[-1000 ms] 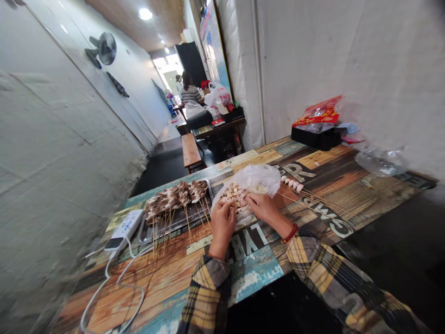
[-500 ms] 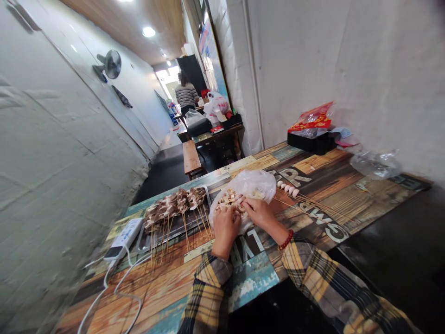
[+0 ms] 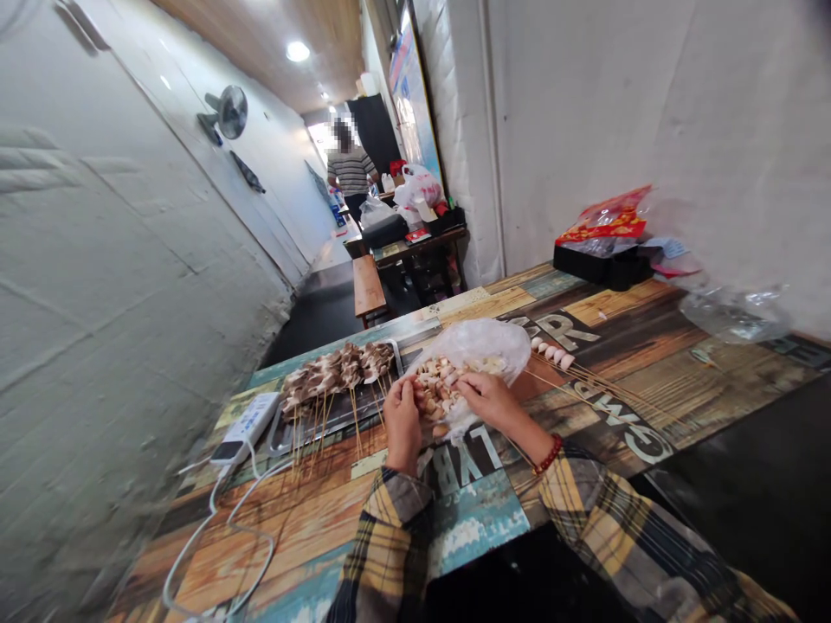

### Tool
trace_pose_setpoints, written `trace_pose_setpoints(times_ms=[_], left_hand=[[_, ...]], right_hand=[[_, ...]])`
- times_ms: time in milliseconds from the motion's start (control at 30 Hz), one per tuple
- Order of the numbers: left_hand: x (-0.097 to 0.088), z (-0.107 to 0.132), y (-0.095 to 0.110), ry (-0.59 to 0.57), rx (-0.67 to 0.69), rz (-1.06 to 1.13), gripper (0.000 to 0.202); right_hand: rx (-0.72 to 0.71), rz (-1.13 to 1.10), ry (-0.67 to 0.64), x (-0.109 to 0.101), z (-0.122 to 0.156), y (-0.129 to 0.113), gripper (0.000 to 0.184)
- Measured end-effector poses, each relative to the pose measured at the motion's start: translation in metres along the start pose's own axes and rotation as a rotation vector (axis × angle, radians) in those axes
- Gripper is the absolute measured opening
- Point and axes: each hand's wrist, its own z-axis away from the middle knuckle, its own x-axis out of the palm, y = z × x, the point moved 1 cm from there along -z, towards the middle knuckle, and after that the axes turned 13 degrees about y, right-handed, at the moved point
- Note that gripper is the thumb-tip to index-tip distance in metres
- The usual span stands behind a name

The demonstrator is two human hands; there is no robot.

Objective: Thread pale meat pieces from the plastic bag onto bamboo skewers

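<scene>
My left hand [image 3: 402, 422] and my right hand [image 3: 488, 399] rest side by side at the near edge of a clear plastic bag [image 3: 484, 343] of pale food pieces [image 3: 436, 387] on the table. Both hands have their fingers curled and pinched among the pieces; what each one grips is too small to make out. A red bead bracelet [image 3: 549, 455] is on my right wrist. Left of the bag, a metal tray [image 3: 328, 420] holds several skewers of brownish food [image 3: 334, 374], sticks pointing toward me. Right of the bag lies a skewer with pale round pieces [image 3: 551, 351] among loose bamboo sticks [image 3: 601, 385].
The table top [image 3: 363, 510] is painted planks with letters. A white power strip [image 3: 250, 421] with a phone [image 3: 228, 451] and white cable [image 3: 221, 536] lies at the left. A black tray with a red bag [image 3: 603, 247] stands by the right wall, beside crumpled clear plastic [image 3: 733, 311]. Another person [image 3: 351, 173] stands far down the aisle.
The view has shifted slightly. My hands stay at the bag's mouth, the left one now turned more on edge. The distant person has stood up and turned.
</scene>
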Motion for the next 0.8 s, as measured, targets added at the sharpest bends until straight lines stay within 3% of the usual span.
trace_pose_setpoints(times_ms=[133, 267, 400, 500, 633, 800], left_hand=[[0.000, 0.002, 0.004, -0.008, 0.070, -0.088, 0.034], [-0.009, 0.010, 0.015, -0.027, 0.338, -0.400, 0.025], [-0.022, 0.031, 0.021, -0.273, 0.566, -0.765, 0.021], [-0.030, 0.046, 0.018, -0.337, 0.630, -0.981, 0.011], [-0.030, 0.053, 0.014, -0.361, 0.699, -1.042, 0.015], [-0.027, 0.057, 0.016, -0.420, 0.739, -0.913, 0.016]], right_hand=[[0.054, -0.001, -0.003, -0.003, 0.000, 0.004, 0.029], [0.078, -0.027, -0.003, -0.004, -0.001, 0.004, 0.029], [0.078, -0.040, 0.001, -0.002, -0.001, 0.001, 0.026], [0.055, -0.044, 0.006, 0.001, -0.002, 0.001, 0.026], [0.019, -0.058, 0.004, 0.003, -0.001, 0.000, 0.028], [0.001, -0.055, -0.001, 0.005, 0.001, 0.000, 0.029]])
